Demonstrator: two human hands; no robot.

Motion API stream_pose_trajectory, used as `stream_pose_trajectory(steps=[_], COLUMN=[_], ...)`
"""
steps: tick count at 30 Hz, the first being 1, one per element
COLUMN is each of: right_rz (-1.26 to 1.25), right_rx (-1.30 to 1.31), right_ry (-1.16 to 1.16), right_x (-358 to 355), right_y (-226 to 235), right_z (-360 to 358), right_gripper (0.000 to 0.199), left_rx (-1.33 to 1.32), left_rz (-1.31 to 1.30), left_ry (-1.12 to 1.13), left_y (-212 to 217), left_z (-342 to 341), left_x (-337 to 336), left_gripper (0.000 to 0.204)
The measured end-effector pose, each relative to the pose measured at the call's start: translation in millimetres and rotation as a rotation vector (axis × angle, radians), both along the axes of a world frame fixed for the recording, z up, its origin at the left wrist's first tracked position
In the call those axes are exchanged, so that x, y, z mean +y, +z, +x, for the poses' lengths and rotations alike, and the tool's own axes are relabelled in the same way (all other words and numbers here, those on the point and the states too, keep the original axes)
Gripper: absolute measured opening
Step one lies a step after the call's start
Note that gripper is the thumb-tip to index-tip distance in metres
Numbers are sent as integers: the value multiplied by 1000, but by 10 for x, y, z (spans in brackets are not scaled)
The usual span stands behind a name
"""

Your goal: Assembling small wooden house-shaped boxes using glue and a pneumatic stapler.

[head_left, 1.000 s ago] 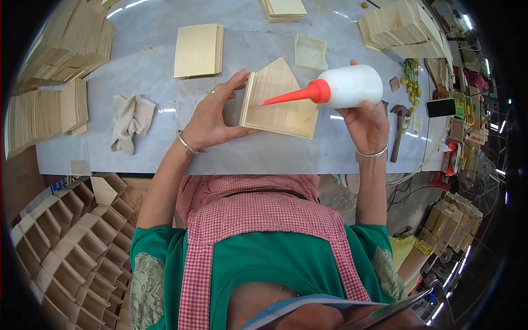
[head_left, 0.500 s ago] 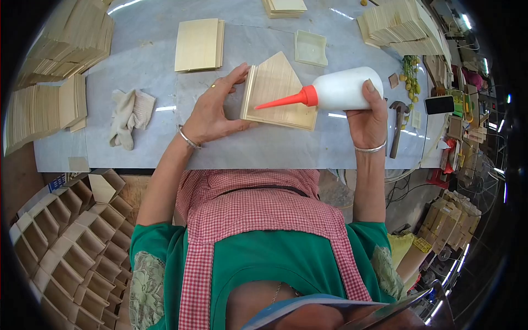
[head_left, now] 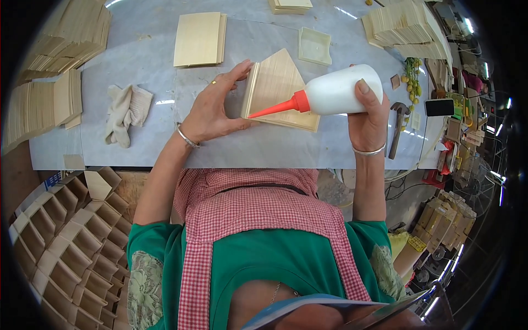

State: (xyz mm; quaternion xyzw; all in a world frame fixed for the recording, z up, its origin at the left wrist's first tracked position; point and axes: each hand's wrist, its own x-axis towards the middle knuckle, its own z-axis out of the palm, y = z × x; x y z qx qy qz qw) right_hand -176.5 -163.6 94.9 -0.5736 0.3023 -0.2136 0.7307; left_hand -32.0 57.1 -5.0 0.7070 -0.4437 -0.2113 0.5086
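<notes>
Right hand (head_left: 367, 118) is wrapped tight around a white glue bottle (head_left: 341, 91), held sideways with its orange nozzle (head_left: 278, 107) pointing left, tip at the left edge of a wooden house-shaped piece (head_left: 283, 91). That piece lies flat on the desk (head_left: 264, 148) near the middle, closer to the near edge than the far one. Left hand (head_left: 212, 110) is spread open, palm down, fingertips (head_left: 242, 71) pressing the piece's left side, gripping nothing, just bracing it. Judgement: gluing along that left edge looks like the step in hand. To do it well, keep the nozzle tip right on the edge, squeeze evenly, draw a thin unbroken bead, and keep the bracing fingers clear of the glue line so the piece doesn't slide or smear. Around it: a crumpled cloth (head_left: 126, 113) toward the left edge, a flat stack of boards (head_left: 199, 39) toward the far edge, a small square tray (head_left: 314, 46) beside it, a hammer (head_left: 397, 129) toward the right edge.
</notes>
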Motion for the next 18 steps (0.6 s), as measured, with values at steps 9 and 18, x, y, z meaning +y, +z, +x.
stream_pose_trajectory(steps=[9,18], right_rz=[-35,-55], right_rx=[-35,-69], right_ry=[21,-7], right_x=[-14,-78], right_y=[-6,-4], right_z=[23,105], right_gripper=[49,46], left_rx=[-16,15], left_rz=[4,8], left_ry=[6,3], left_y=[-17,-17], left_z=[-1,5], left_x=[-3,6], left_gripper=[102,102])
